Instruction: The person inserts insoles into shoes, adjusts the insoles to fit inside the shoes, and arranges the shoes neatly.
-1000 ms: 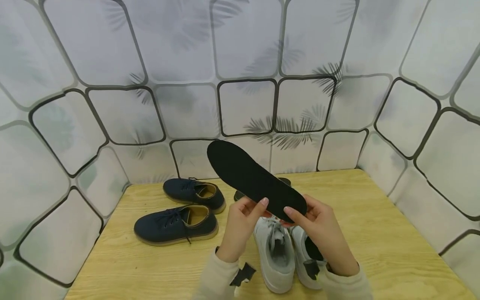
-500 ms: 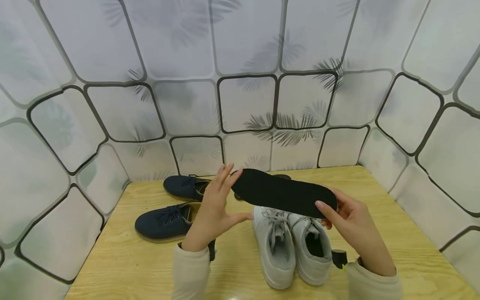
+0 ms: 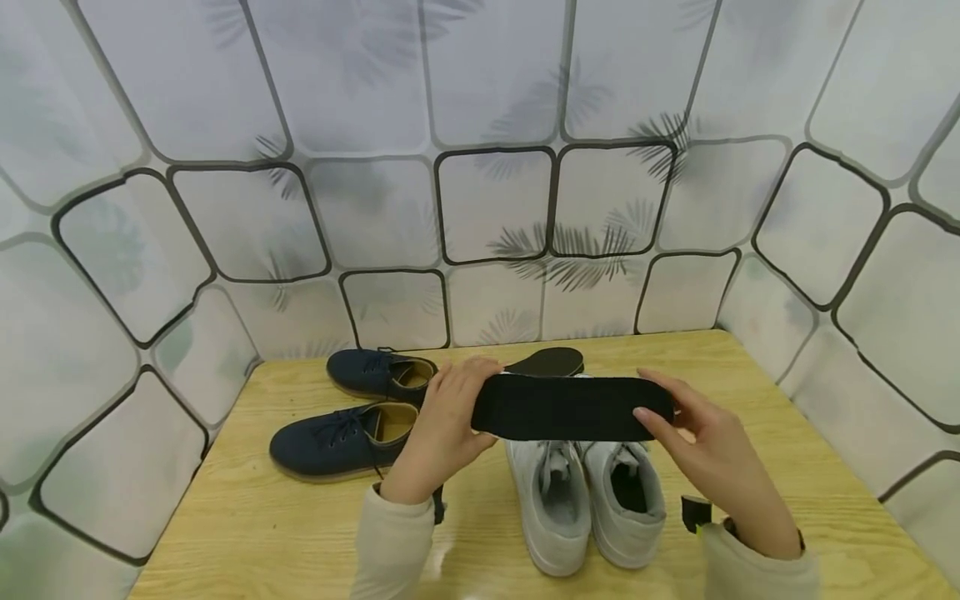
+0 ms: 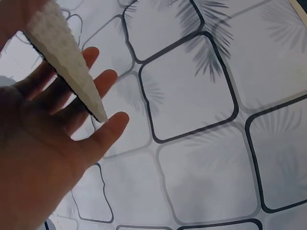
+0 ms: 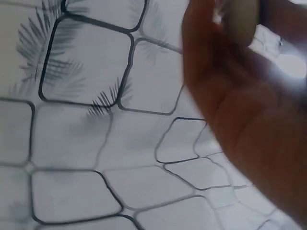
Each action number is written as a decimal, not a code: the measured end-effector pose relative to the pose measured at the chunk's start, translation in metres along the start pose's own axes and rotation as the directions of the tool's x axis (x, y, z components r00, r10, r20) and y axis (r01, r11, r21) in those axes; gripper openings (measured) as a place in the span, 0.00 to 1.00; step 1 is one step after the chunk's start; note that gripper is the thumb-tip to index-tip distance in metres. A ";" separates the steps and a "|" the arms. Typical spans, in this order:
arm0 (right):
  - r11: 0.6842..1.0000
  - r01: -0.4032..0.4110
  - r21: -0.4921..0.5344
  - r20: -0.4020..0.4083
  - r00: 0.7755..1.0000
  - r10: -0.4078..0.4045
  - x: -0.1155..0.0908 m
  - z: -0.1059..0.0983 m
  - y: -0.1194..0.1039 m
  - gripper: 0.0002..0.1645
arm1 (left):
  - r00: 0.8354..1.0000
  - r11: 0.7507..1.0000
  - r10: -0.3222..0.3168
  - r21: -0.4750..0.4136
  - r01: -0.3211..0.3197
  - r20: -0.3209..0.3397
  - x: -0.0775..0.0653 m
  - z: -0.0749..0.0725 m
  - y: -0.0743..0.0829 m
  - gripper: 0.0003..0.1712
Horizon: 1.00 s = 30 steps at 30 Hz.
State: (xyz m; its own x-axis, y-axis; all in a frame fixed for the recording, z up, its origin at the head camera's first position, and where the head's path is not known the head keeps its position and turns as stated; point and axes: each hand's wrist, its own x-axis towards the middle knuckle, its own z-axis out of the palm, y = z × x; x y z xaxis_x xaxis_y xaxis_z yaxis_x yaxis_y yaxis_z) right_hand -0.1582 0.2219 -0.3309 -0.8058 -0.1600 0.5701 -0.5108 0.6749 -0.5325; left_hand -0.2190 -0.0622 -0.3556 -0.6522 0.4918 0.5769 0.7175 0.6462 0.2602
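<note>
A black insole (image 3: 573, 408) is held level in the air by its two ends, overlapping the toes of a pair of white lace-up shoes (image 3: 555, 525) in the head view. My right hand (image 3: 705, 446) pinches its right end, thumb on the black face and fingers behind. At the other end is my left hand (image 3: 446, 429), fingers along the upper edge and thumb at the lower edge. The left wrist view shows the insole's pale, textured other side (image 4: 67, 57) between thumb and fingers. Blur and shadow darken the right hand's grip in the right wrist view.
Two navy lace-up shoes (image 3: 337, 442) with tan linings lie to the left on the wooden table (image 3: 247, 517). Behind the white shoes, a dark sole-shaped piece (image 3: 551, 362) shows partly. Patterned cloth walls (image 3: 495, 208) enclose the table's back and sides.
The insole has swung from a slant to level and moved lower and right. My left hand let go near the right end, moved left and took the left end; the right hand kept its pinch.
</note>
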 end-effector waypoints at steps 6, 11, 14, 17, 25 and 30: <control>0.927 0.251 -0.277 -0.104 0.952 -0.289 0.002 0.017 -0.028 0.37 | 0.998 0.998 0.023 0.059 -0.019 -0.063 0.003 0.008 0.012 0.43; 0.868 0.344 -0.358 0.090 0.938 -0.334 0.004 0.041 -0.044 0.51 | 0.992 0.994 0.101 0.060 -0.096 -0.079 0.008 0.013 0.025 0.40; 0.855 0.338 -0.393 0.101 0.940 -0.325 0.003 0.049 -0.045 0.52 | 0.980 0.985 0.167 0.051 -0.163 -0.110 0.011 0.016 0.032 0.35; 0.873 0.318 -0.369 0.052 0.945 -0.322 0.001 0.050 -0.046 0.42 | 0.963 0.976 0.215 0.052 -0.209 -0.164 0.014 0.018 0.035 0.31; 0.979 0.111 -0.172 -0.270 0.950 -0.155 -0.002 0.020 -0.026 0.28 | 0.961 0.999 0.037 -0.026 -0.046 -0.274 0.015 0.020 0.032 0.36; 0.962 0.098 0.256 -0.342 0.940 -0.005 0.003 -0.011 -0.016 0.27 | 0.999 0.998 0.045 0.048 -0.046 0.015 0.008 0.044 0.038 0.12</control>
State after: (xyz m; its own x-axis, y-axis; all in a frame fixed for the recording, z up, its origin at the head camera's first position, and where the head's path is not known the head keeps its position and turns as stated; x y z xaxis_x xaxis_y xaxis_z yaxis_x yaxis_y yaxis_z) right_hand -0.1495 0.2189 -0.3139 -0.6521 0.0932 0.7524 -0.6468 0.4492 -0.6163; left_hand -0.2071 -0.0082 -0.3750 -0.6227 0.5295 0.5761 0.7342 0.6500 0.1962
